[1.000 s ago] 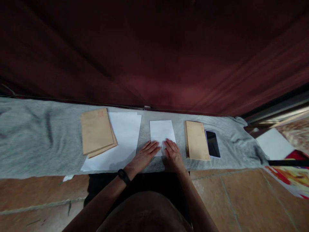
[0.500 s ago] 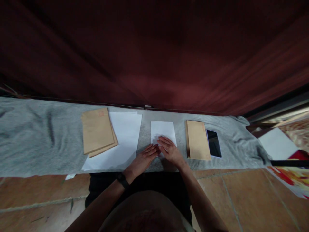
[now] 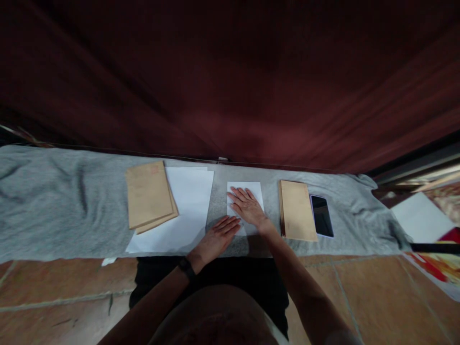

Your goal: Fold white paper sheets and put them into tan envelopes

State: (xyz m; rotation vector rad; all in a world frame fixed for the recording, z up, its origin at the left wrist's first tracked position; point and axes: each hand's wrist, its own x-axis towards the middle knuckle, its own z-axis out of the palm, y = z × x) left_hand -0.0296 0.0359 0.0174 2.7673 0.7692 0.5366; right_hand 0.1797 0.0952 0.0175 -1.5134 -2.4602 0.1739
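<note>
Grey-draped worktop before dark red curtain; white paper flat at centre, under both hands.
Right hand rests on it, fingers spread; left hand across near-left corner, fingers close together, nothing pinched. Judged light, thin, easily creased; best lifted by the uncovered far-right corner.

On my left hand's side I wear a black wristband with a dark, smooth oblong face; my right hand and its wrist are bare, and so are my forearms. Black cloth covers my lap. My rounded front is too shadowed to make out, a pale edge along its right.
</note>
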